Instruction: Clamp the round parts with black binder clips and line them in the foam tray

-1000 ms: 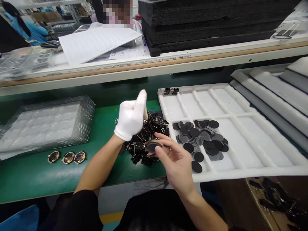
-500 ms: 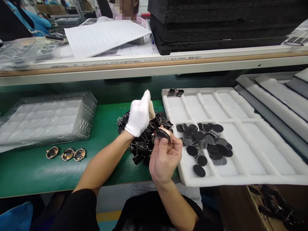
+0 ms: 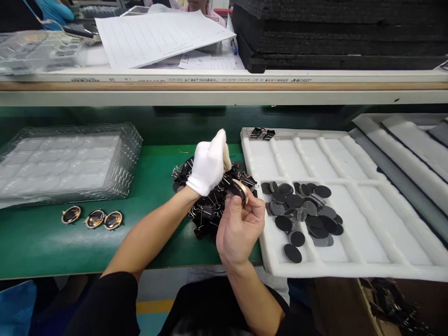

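Note:
My left hand [image 3: 209, 163], in a white glove, is closed over a pile of black binder clips [image 3: 208, 214]. A black binder clip [image 3: 229, 181] shows under its fingertips, against the piece in my other hand; the glove hides most of the grip. My bare right hand [image 3: 240, 224] pinches a round gold-rimmed piece [image 3: 240, 190] with a dark face between thumb and fingers, tilted at the right side of the pile. To the left, several similar gold-rimmed round pieces [image 3: 95, 218] lie in a row on the green tabletop [image 3: 154, 186].
A white foam tray [image 3: 350, 179] on the right holds many black discs [image 3: 293, 201] and a few binder clips [image 3: 262, 134] at its back corner. Stacked clear plastic trays [image 3: 70, 163] stand left. A shelf edge [image 3: 210, 95] crosses behind, bearing papers [image 3: 161, 39] and black foam [image 3: 336, 37].
The view has tipped down slightly. My gloved left hand has come closer to the round piece, and a black clip now overlaps its edge. The round piece has turned more edge-on.

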### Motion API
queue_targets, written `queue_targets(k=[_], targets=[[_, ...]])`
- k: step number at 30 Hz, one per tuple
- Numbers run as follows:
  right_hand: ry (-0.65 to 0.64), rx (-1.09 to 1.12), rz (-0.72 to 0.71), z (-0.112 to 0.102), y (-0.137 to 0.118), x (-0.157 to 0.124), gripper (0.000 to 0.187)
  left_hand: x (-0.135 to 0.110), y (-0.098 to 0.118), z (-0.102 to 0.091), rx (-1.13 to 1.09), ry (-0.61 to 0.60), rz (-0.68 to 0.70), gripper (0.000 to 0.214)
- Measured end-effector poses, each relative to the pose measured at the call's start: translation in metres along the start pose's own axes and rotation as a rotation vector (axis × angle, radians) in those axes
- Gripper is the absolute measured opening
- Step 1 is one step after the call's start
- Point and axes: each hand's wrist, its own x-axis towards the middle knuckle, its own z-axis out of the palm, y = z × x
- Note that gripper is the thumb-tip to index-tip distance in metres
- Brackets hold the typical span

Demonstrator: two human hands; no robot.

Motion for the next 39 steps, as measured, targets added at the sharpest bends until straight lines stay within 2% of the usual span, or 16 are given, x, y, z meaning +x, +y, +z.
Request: queue_targets(k=[2,4,6,8,10,12,13,15,17,19,22,24,28,30,34,39], targets=[[0.001,0.014,0.001,0.001,-0.001,0.001,0.023,-0.001,0.001,0.000,0.025,-0.014,-0.007,0.072],[-0.002,0.045,0.018,0.000,-0.005,0.005,0.024,0.001,0.003,-0.003,0.075,-0.095,-0.043,0.076],[0.001,0.084,0.020,-0.005,-0.013,0.012,0.021,0.005,0.006,-0.010,0.136,-0.194,-0.080,0.080],[0.028,0.131,-0.001,-0.015,-0.024,0.021,0.018,0.011,0.010,-0.021,0.253,-0.226,-0.048,0.080],[0.062,0.198,0.018,-0.027,-0.037,0.029,0.019,0.016,0.015,-0.034,0.519,-0.229,0.058,0.073],[0.064,0.268,0.130,-0.040,-0.046,0.034,0.021,0.019,0.020,-0.048,0.909,-0.307,0.141,0.063],[0.054,0.294,0.201,-0.046,-0.050,0.036,0.022,0.018,0.023,-0.054,1.092,-0.385,0.137,0.060],[0.033,0.319,0.322,-0.055,-0.054,0.037,0.022,0.014,0.029,-0.062,1.341,-0.573,0.037,0.055],[0.027,0.319,0.396,-0.062,-0.055,0.036,0.021,0.006,0.033,-0.067,1.442,-0.703,-0.081,0.049],[0.005,0.309,0.455,-0.067,-0.056,0.034,0.020,-0.004,0.034,-0.068,1.495,-0.758,-0.090,0.042],[-0.038,0.291,0.512,-0.074,-0.060,0.032,0.018,-0.021,0.027,-0.066,1.596,-0.777,0.058,0.033],[-0.051,0.284,0.523,-0.078,-0.064,0.031,0.016,-0.031,0.019,-0.063,1.671,-0.771,0.127,0.035],[-0.063,0.262,0.522,-0.086,-0.069,0.029,0.015,-0.046,0.007,-0.061,1.704,-0.629,0.222,0.047],[-0.067,0.245,0.522,-0.091,-0.071,0.030,0.015,-0.050,0.005,-0.062,1.690,-0.599,0.279,0.053],[-0.076,0.234,0.496,-0.098,-0.073,0.031,0.015,-0.049,0.003,-0.062,1.638,-0.669,0.279,0.040],[-0.141,0.240,0.489,-0.104,-0.075,0.031,0.016,-0.048,0.006,-0.060,1.502,-0.667,0.261,0.017]])
